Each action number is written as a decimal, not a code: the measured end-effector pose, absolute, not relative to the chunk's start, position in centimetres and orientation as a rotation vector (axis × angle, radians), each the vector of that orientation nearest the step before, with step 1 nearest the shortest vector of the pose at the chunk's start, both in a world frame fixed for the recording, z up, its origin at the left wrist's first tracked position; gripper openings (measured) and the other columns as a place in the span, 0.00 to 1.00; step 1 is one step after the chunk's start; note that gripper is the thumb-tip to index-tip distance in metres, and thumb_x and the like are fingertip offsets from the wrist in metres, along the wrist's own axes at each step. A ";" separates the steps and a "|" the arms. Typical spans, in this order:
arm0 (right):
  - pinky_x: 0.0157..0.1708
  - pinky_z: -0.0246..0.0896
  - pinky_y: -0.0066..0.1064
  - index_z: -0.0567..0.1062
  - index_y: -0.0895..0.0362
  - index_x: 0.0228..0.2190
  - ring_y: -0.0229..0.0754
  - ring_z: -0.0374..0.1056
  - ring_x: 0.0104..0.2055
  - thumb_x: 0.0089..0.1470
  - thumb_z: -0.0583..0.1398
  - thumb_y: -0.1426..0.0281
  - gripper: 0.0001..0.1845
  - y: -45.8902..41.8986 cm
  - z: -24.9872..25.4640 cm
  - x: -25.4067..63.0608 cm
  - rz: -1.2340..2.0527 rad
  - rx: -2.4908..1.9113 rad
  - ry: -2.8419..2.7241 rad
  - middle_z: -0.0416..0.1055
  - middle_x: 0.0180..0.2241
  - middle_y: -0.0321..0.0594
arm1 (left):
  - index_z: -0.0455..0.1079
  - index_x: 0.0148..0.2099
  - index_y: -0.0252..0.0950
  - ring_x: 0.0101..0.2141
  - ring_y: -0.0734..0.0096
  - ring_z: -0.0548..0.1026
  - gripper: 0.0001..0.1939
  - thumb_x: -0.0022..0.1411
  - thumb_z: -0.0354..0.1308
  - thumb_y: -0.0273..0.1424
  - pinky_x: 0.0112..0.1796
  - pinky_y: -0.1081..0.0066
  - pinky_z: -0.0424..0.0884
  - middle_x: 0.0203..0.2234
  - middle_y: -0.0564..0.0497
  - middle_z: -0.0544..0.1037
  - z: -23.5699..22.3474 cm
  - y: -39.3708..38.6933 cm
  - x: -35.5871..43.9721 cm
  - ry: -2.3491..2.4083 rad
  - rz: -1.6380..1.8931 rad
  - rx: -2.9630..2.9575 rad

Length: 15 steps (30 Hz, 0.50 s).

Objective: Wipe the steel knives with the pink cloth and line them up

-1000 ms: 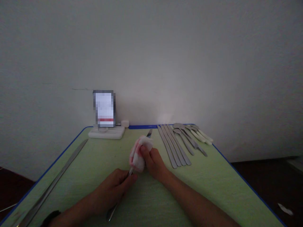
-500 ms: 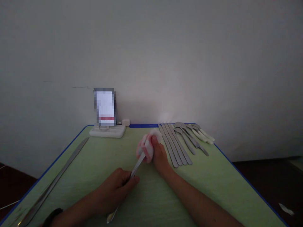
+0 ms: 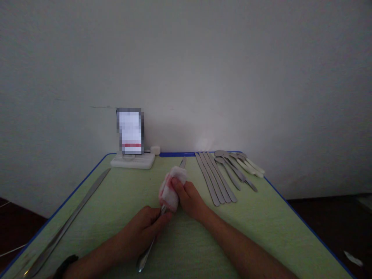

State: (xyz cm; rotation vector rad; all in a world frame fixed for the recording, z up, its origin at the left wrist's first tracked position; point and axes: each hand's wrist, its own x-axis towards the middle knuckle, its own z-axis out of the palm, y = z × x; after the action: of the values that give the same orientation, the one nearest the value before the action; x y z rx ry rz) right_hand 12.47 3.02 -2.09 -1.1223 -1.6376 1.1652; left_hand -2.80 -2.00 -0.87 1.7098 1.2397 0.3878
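My left hand [image 3: 145, 228] is closed around the handle of a table knife [image 3: 147, 254], whose rounded end sticks out below the fist. A pink-and-white cloth [image 3: 171, 193] is folded around the knife's blade, pinched by my right hand [image 3: 188, 197] with the thumb on top. The blade tip shows beyond the cloth, pointing away from me. To the right of my right hand lie several table knives [image 3: 215, 178] side by side. Another knife [image 3: 69, 221] rests along the left side of the table.
Several spoons [image 3: 228, 174] and cutlery with white handles [image 3: 251, 166] lie at the back right of the green table [image 3: 261, 240]. A phone [image 3: 130, 131] stands on a white base [image 3: 132, 161] at the back left, near a white plug [image 3: 155, 150]. The wall rises behind.
My right hand and the cloth have slid down the blade toward my left hand. The blade tip has come out of the cloth at the far end. My left hand has hardly moved.
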 end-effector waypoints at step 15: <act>0.17 0.41 0.25 0.62 0.57 0.16 0.31 0.49 0.19 0.53 0.47 0.48 0.28 2.9 -1.8 12.6 1.155 -1.083 -1.684 0.55 0.16 0.33 | 0.55 0.21 0.37 0.22 0.75 0.61 0.23 0.60 0.41 0.48 0.26 0.75 0.59 0.17 0.58 0.59 -0.3 -2.3 -2.9 1.255 0.396 1.668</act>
State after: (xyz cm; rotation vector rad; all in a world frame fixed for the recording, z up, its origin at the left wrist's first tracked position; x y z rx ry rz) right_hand 12.56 2.94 -1.81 -1.0831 -1.6835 1.1554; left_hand -2.92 -2.30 -0.26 1.6684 1.2549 0.3958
